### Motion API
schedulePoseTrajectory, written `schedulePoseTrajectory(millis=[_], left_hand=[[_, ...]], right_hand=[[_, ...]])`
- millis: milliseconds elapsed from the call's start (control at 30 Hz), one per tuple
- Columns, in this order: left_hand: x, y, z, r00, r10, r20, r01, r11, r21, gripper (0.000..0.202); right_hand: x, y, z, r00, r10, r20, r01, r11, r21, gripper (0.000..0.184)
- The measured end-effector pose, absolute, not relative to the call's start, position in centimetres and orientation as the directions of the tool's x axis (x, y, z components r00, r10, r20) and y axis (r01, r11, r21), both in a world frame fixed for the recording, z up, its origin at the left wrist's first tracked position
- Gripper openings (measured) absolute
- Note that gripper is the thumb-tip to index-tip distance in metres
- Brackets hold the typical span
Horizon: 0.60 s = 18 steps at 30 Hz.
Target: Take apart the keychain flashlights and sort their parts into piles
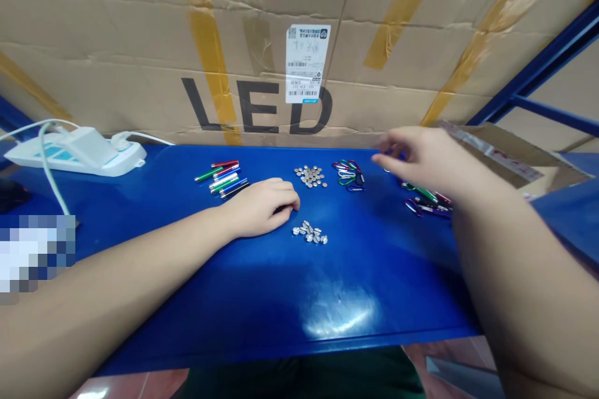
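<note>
My left hand (266,207) rests on the blue tabletop, its fingers loosely curled and a gap showing under the thumb. I see nothing held in it. Several coloured metal tubes (224,179) lie at its left, and small silver metal pieces (309,232) lie to the right of its fingertips. Beyond these is a pile of small round silver discs that look like button cells (309,176). My right hand (412,153) hangs above the table with thumb and fingers apart. Small coloured carabiners (349,174) lie to its left. Beneath it, partly hidden, are coloured tubes with clips (428,199).
A white power strip (116,162) with plugs and cables sits at the back left. The large taped cardboard box (140,75) rises behind the table (262,299). An open carton (528,168) stands at the right, near a blue metal frame (538,68).
</note>
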State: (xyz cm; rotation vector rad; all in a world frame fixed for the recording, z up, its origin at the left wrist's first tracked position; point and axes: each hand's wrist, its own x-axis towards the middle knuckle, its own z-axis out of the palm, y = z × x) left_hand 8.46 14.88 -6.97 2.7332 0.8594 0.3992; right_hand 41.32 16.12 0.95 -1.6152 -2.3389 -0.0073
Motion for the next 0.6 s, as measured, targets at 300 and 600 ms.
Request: schedulePoseTrajectory(millis=[300,600], left_hand=[[8.9,14.1,-6.9,0.855,0.440,0.276,0.292,-0.846,0.446,0.027],[9.9,12.6,-6.8,0.922,0.331,0.201,0.221,-0.875,0.430,0.042]], right_hand=[[47.2,18.3,0.0,-0.006,0.991,-0.131,0.990,-0.012,-0.139,0.031],[52.7,17.7,-0.5,0.079,0.990,-0.119,0.963,-0.106,-0.247,0.028]])
